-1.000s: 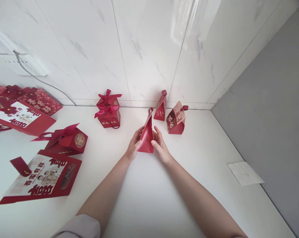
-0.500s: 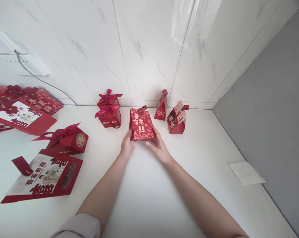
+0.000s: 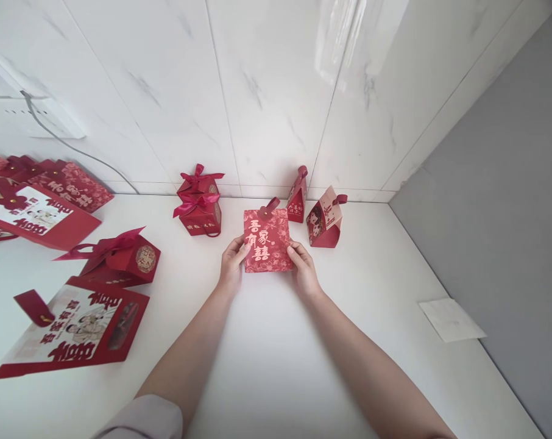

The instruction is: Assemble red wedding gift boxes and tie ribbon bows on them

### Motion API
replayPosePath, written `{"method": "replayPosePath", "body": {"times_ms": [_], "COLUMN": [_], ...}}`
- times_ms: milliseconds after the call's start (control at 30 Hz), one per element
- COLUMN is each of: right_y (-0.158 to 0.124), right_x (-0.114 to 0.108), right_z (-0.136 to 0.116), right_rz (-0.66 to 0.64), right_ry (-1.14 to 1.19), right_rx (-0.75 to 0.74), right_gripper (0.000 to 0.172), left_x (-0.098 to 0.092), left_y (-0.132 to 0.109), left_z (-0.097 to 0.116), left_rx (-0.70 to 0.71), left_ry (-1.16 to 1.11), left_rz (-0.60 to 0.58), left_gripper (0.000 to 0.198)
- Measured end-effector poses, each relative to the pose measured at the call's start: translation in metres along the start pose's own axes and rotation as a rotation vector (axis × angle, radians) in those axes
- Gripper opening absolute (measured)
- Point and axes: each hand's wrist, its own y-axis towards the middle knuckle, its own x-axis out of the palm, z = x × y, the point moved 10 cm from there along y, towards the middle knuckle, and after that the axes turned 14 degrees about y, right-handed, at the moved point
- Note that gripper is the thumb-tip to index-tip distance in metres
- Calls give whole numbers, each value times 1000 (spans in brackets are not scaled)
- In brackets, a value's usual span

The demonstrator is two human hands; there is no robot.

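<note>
A red floral gift box [image 3: 267,241] with pale lettering and a dark red strap at its top faces me in the middle of the table. My left hand [image 3: 233,261] grips its left edge, thumb on the front. On the opposite edge, my right hand [image 3: 304,268] holds it the same way. Behind and left of it stand two red boxes with ribbon bows [image 3: 198,213]. A narrow red triangular box [image 3: 297,198] is just behind its upper right corner, and a pink-and-red box [image 3: 325,221] stands to the right.
A large red gift box [image 3: 86,326] and a bow-tied box [image 3: 123,259] stand at the left, before several flat red boxes [image 3: 70,186]. A cable [image 3: 70,141] hangs along the tiled wall. White paper [image 3: 450,320] lies at the right edge.
The floral box has tilted so its front faces me squarely, and it has come slightly nearer. My right hand's fingers have closed on its edge.
</note>
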Motion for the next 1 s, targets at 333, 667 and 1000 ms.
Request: {"method": "replayPosePath", "body": {"times_ms": [333,667,1000], "right_y": [-2,2,-3], "right_x": [2,0,14], "right_z": [5,-2,2], "right_rz": [-55,-47,-123], "right_ry": [67,-51,-106], "right_rx": [103,42,39], "right_gripper": [20,24,24], "left_x": [6,10,7], "left_y": [-4,-5,-32], "left_z": [-10,-3,105], "left_rx": [-136,-73,713], "left_ry": [-82,-35,748], "left_rz": [-114,-123,265], "left_gripper": [34,30,65]}}
